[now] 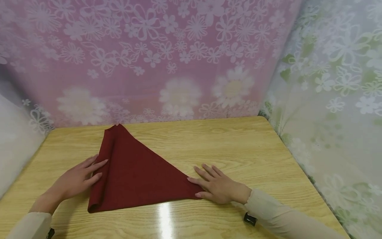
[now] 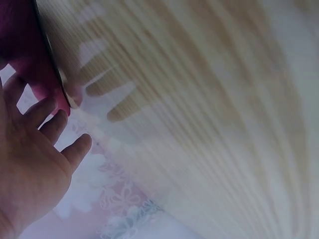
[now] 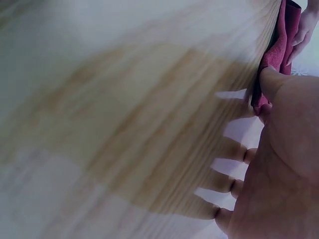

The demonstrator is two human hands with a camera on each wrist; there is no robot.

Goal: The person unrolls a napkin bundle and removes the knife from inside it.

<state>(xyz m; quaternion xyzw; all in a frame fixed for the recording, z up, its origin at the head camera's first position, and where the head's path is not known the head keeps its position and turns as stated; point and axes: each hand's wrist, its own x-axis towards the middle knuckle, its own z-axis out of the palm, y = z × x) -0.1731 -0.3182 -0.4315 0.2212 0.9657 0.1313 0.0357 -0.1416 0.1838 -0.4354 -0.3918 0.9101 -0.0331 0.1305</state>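
A dark red cloth (image 1: pixel 140 172), folded into a triangle, lies on the wooden table. Its left edge is turned over into a loose roll (image 1: pixel 102 166). My left hand (image 1: pixel 74 177) rests at that roll, fingers spread and fingertips lying on the red fabric. In the left wrist view the left hand (image 2: pixel 35 159) shows its palm, with loosely bent fingers beside the cloth (image 2: pixel 37 64). Over the cloth's right-hand corner lies my right hand (image 1: pixel 219 187), palm down, thumb and index finger touching the fabric and the other fingers reaching onto the wood.
The table (image 1: pixel 238 142) has a glossy wood-grain top with a bright reflection near the front. A pink flowered curtain (image 1: pixel 149 66) hangs along its back edge. Pale flowered sheeting (image 1: pixel 334 99) stands along the right side. Small black devices (image 1: pixel 250 219) sit by the cuffs.
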